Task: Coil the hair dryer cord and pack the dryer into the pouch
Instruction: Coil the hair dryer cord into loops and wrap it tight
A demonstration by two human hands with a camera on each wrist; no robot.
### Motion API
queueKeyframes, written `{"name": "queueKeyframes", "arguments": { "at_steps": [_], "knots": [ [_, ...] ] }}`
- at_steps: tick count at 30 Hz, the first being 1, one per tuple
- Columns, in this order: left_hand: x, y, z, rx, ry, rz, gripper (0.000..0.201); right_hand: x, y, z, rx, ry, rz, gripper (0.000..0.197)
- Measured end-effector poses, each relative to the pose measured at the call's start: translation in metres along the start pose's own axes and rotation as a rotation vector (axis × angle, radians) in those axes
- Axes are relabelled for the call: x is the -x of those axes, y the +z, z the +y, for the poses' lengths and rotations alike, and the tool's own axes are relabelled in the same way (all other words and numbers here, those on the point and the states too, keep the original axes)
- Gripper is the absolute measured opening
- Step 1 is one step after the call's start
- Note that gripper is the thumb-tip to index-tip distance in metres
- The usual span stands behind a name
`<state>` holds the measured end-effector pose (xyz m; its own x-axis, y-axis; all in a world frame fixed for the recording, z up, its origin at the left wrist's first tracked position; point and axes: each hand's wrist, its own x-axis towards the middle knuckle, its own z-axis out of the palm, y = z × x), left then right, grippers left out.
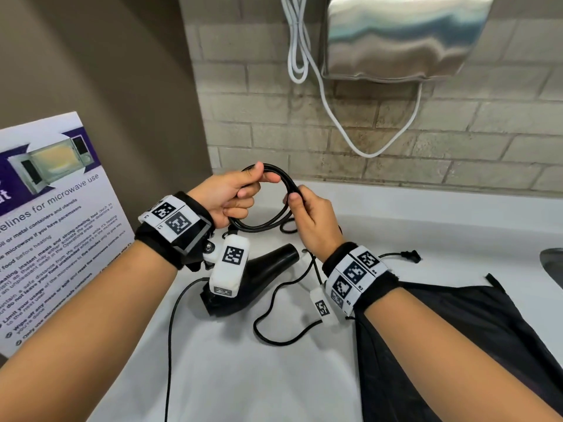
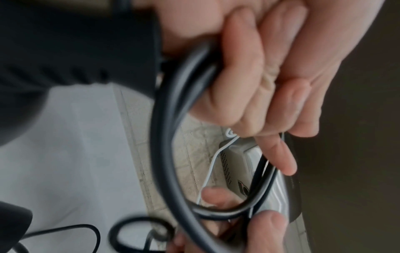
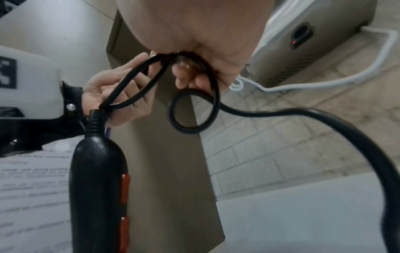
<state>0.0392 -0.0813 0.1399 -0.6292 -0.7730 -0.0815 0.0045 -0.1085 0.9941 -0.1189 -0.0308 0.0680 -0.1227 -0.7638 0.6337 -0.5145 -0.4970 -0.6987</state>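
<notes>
The black hair dryer lies on the white counter under my wrists, its handle with red switches close in the right wrist view. Its black cord forms a loop held up above the counter. My left hand pinches the loop's top between thumb and fingers. My right hand grips the loop's right side. The rest of the cord trails over the counter to the plug. The black pouch lies flat at the right.
A laminated microwave notice leans at the left. A steel hand dryer with a white cable hangs on the brick wall behind. A sink edge shows at far right. A thin black cable runs off the counter's front.
</notes>
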Motion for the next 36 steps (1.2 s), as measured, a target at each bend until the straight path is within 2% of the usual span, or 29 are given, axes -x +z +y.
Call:
{"name": "queueKeyframes", "arguments": {
  "at_steps": [2, 4, 10, 14, 16, 21, 26, 29, 30, 32, 34, 36],
  "knots": [
    [-0.001, -0.002, 0.0, 0.045, 0.018, 0.032, 0.035, 0.004, 0.001, 0.007, -0.015, 0.048, -0.004, 0.039],
    [-0.003, -0.005, 0.0, 0.11, 0.04, 0.072, 0.035, 0.007, 0.004, 0.014, -0.067, 0.097, -0.026, 0.02],
    [-0.009, -0.008, -0.003, 0.187, 0.078, 0.111, 0.037, 0.017, 0.003, 0.032, -0.021, 0.139, -0.128, 0.025],
    [-0.012, -0.015, -0.006, 0.251, 0.119, 0.124, 0.037, 0.024, -0.004, 0.051, -0.047, 0.222, 0.011, 0.024],
    [-0.013, -0.021, -0.007, 0.282, 0.141, 0.149, 0.037, 0.03, -0.014, 0.067, 0.049, 0.322, 0.016, 0.022],
    [-0.014, -0.021, -0.006, 0.252, 0.136, 0.19, 0.039, 0.037, -0.031, 0.09, 0.375, 0.555, -0.107, 0.023],
    [-0.017, 0.0, -0.008, 0.191, 0.109, 0.153, 0.037, 0.03, -0.023, 0.072, 0.638, 0.677, -0.301, 0.03],
    [-0.019, 0.006, -0.009, 0.166, 0.096, 0.133, 0.037, 0.023, -0.022, 0.051, 0.776, 0.714, -0.324, 0.03],
    [-0.019, 0.007, -0.009, 0.166, 0.096, 0.127, 0.036, 0.021, -0.022, 0.044, 0.758, 0.695, -0.323, 0.035],
    [-0.019, 0.008, -0.009, 0.165, 0.098, 0.122, 0.036, 0.017, -0.023, 0.033, 0.559, 0.63, -0.313, 0.062],
    [-0.019, 0.01, -0.01, 0.158, 0.101, 0.116, 0.036, 0.014, -0.019, 0.019, 0.143, 0.558, -0.212, 0.077],
    [-0.019, 0.012, -0.01, 0.157, 0.104, 0.113, 0.036, 0.011, -0.013, 0.009, -0.215, 0.426, -0.066, 0.075]
  ]
}}
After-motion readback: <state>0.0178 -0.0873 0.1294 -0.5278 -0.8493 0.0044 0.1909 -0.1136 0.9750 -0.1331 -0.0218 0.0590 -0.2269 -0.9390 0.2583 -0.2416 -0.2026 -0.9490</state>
